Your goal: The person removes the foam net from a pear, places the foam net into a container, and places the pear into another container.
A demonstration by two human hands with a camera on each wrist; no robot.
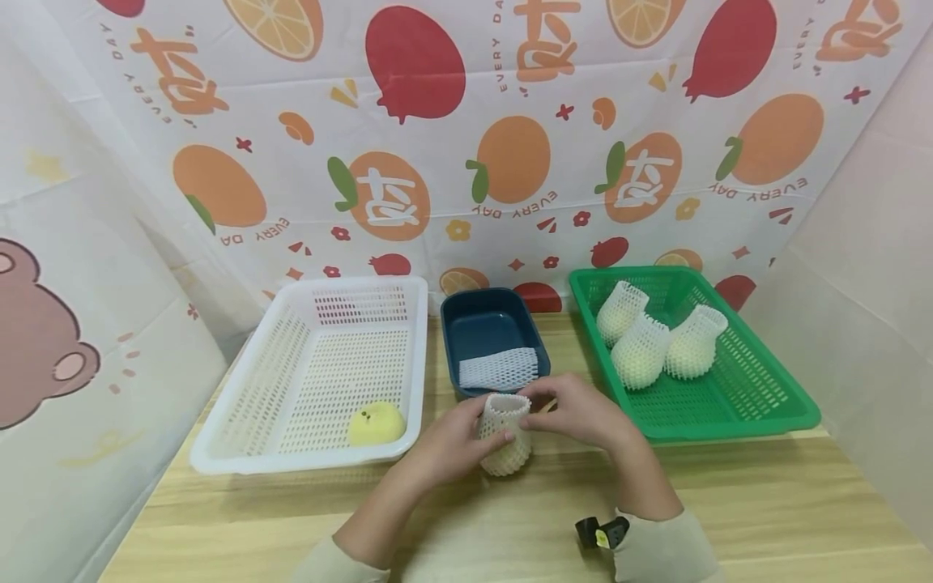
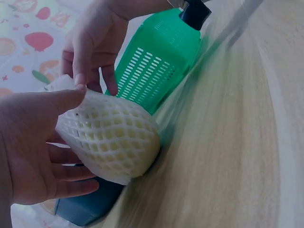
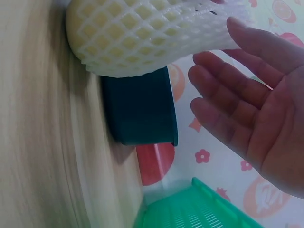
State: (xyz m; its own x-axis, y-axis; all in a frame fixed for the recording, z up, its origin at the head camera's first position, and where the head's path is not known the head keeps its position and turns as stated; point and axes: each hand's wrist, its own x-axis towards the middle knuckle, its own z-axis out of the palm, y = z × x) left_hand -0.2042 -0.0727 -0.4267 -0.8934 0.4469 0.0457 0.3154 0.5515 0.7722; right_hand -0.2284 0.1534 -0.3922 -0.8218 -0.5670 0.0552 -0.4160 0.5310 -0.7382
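A pale yellow, round fruit in a white foam net sleeve point(image 1: 504, 455) stands upright on the table, the sleeve's open end at the top. My left hand point(image 1: 453, 441) holds it from the left, thumb across the front and fingers behind. From the right, my right hand point(image 1: 576, 411) pinches the sleeve's upper rim between thumb and fingers. In the left wrist view, yellow shows through the mesh of the net sleeve point(image 2: 111, 135) and bare at its lower end. The right wrist view has the right hand point(image 3: 266, 107) at the sleeve's narrow end, its other fingers loosely bent.
A white basket point(image 1: 240, 463) at the left holds one bare yellow fruit point(image 1: 376, 423). Behind the hands, a dark blue bin point(image 1: 481, 312) contains flat foam net point(image 1: 499, 370). At the right, a green basket point(image 1: 773, 393) holds three netted fruits point(image 1: 641, 352). A printed cloth hangs behind.
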